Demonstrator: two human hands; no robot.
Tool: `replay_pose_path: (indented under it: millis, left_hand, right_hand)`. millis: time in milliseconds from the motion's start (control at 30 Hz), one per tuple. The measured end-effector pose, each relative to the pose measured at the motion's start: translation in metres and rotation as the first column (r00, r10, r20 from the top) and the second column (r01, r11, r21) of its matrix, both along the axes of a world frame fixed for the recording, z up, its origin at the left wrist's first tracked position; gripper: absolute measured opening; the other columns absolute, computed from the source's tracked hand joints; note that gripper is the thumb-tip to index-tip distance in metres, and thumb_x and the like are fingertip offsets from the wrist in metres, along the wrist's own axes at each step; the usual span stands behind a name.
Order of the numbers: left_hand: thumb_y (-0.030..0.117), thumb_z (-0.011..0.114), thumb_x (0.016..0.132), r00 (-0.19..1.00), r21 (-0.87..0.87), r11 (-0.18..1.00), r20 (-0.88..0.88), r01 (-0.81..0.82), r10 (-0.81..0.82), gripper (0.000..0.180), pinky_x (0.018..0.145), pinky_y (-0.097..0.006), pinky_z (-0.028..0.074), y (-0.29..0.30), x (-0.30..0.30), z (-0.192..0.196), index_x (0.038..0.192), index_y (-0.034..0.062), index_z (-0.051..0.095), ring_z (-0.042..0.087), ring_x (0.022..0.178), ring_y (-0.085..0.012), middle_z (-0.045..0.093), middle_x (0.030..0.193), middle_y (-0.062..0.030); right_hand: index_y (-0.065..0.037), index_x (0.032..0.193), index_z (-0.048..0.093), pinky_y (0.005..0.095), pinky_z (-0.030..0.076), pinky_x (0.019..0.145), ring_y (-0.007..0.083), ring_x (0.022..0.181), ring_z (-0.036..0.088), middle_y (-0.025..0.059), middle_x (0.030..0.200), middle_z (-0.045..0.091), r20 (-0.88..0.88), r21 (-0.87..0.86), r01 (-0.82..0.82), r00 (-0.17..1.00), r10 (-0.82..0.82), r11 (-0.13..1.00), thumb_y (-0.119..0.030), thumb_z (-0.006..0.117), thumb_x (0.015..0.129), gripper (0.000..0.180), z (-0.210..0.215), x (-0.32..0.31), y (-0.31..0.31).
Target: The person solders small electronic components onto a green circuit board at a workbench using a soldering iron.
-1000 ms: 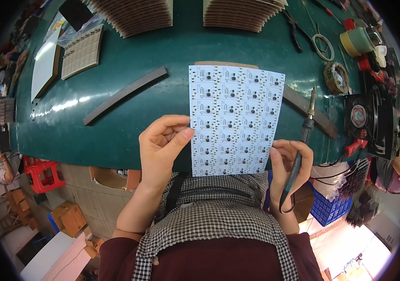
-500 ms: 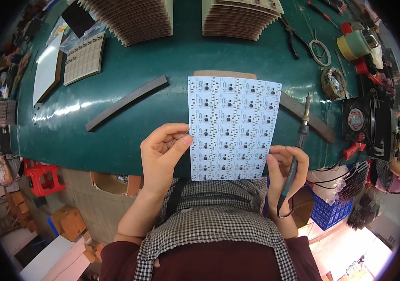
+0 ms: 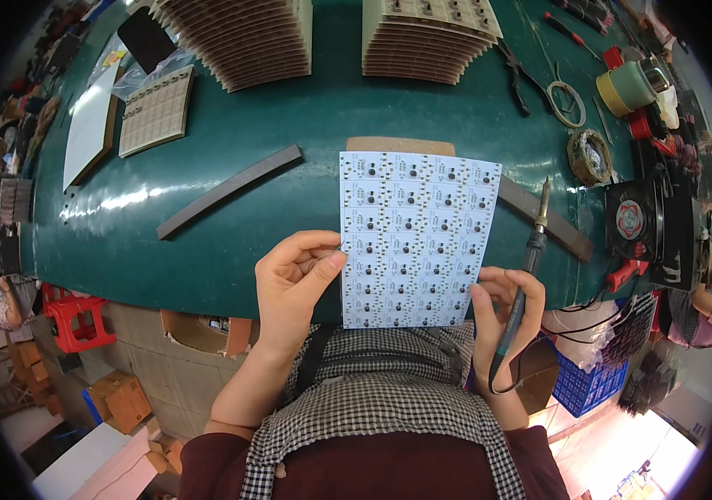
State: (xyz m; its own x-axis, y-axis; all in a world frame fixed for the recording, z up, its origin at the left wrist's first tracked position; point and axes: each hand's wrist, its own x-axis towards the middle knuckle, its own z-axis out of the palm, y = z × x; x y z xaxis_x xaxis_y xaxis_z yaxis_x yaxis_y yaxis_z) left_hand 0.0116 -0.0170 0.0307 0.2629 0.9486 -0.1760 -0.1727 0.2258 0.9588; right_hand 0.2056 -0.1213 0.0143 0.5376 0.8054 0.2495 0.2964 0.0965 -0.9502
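A white circuit board panel (image 3: 417, 242), with rows of small black parts on its face, is raised over the near table edge, facing me. My left hand (image 3: 293, 279) pinches its left edge between thumb and fingers. At the lower right edge, my right thumb and fingers touch the panel. A soldering iron (image 3: 533, 250) lies across my right hand (image 3: 507, 312), gripped by its dark handle with the metal tip pointing up and away. Partly hidden behind the panel are a brown board (image 3: 397, 145) and a dark bar (image 3: 552, 221).
Two tall stacks of panels (image 3: 268, 50) (image 3: 427, 50) stand at the far side. A second dark bar (image 3: 231, 190) lies left, near a small panel (image 3: 158, 112). Pliers (image 3: 516, 79), a solder wire roll (image 3: 591, 157) and a fan (image 3: 629, 218) sit right.
The panel's top edge has dropped slightly toward me, and the view has shifted a little. Both hands keep the same hold.
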Motion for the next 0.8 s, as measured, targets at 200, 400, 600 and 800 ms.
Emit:
replay_pose_path:
  millis: [200, 400, 600, 800]
  left_hand:
    - [0.0, 0.061, 0.08, 1.0, 0.01, 1.0, 0.003, -0.008, 0.008, 0.017, 0.049, -0.015, 0.03, -0.0021, -0.0007, -0.0002, 0.097, -0.0024, 0.06, 0.049, 0.063, -0.0023, 0.063, 0.083, -0.0033]
    - [-0.002, 0.059, 0.082, 0.998, 0.006, 0.999, 0.042, 0.036, -0.036, 0.018, 0.076, -0.024, 0.049, -0.0029, -0.0051, 0.0019, 0.099, -0.008, 0.057, 0.06, 0.081, -0.0125, 0.064, 0.09, -0.0112]
    - [-0.002, 0.059, 0.082, 0.998, -0.022, 0.999, 0.048, 0.044, -0.043, 0.019, 0.076, -0.024, 0.048, -0.002, -0.0071, 0.002, 0.1, -0.0076, 0.056, 0.061, 0.081, -0.0127, 0.064, 0.089, -0.0118]
    - [-0.001, 0.059, 0.082, 0.998, -0.051, 0.998, 0.037, 0.046, -0.044, 0.019, 0.076, -0.024, 0.048, -0.0017, -0.0074, 0.0025, 0.1, -0.0072, 0.056, 0.061, 0.081, -0.0125, 0.064, 0.087, -0.0112]
  right_hand:
    - [-0.001, 0.107, 0.041, 0.025, 0.05, 0.064, 0.0174, 0.075, 0.064, 0.017, 0.094, 0.061, 0.0, -0.003, -0.006, 1.0, 0.006, 1.0, 0.01, 0.06, 0.076, 0.038, -0.0009, -0.0011, -0.0007]
    - [0.0, 0.108, 0.041, 0.0237, 0.05, 0.064, 0.0172, 0.077, 0.063, 0.0177, 0.097, 0.06, -0.055, -0.029, 0.003, 0.998, -0.005, 1.0, 0.009, 0.059, 0.078, 0.037, 0.0011, -0.003, -0.0024]
    - [0.0, 0.11, 0.04, 0.0232, 0.05, 0.064, 0.0167, 0.078, 0.063, 0.0187, 0.099, 0.059, -0.099, -0.055, -0.007, 0.995, 0.002, 0.998, 0.008, 0.059, 0.079, 0.037, 0.0047, -0.006, -0.001]
    - [0.0, 0.11, 0.039, 0.0236, 0.05, 0.064, 0.0168, 0.076, 0.063, 0.0199, 0.101, 0.058, -0.098, -0.061, -0.016, 0.995, 0.01, 0.998, 0.009, 0.058, 0.079, 0.037, 0.0041, -0.0064, 0.0005]
